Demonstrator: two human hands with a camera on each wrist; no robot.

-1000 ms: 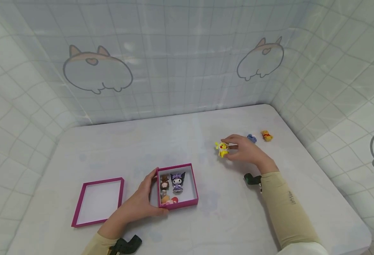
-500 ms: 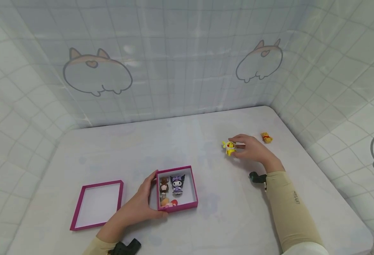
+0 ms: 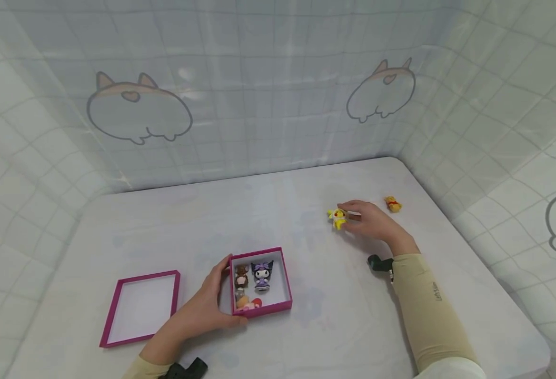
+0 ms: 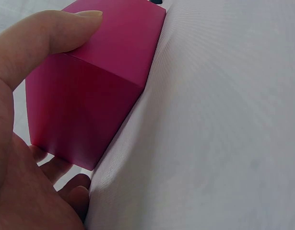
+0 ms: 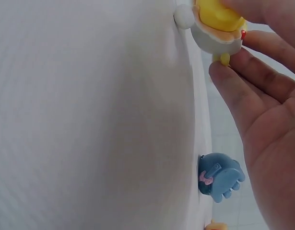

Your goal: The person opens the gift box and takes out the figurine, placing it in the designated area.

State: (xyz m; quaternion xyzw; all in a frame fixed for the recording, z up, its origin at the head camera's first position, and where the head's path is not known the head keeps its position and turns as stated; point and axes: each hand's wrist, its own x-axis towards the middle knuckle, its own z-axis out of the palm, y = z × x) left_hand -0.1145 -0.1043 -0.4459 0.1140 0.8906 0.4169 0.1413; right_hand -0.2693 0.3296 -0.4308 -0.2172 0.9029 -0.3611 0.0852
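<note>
Three pale, checked walls [image 3: 268, 105] stand round a white, cloth-covered table [image 3: 202, 216]. The left hand [image 3: 199, 308] grips an open, square pink box [image 3: 269, 309]; farther right, the right hand [image 3: 371, 223] pinches a yellow-and-white plastic toy [image 3: 338, 217].

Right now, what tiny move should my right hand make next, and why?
Maybe your right hand should move the Pikachu figure toward the magenta box: that hand pinches the figure, your left hand holds the box, and bare space shows beside the Kuromi figure inside.
</note>
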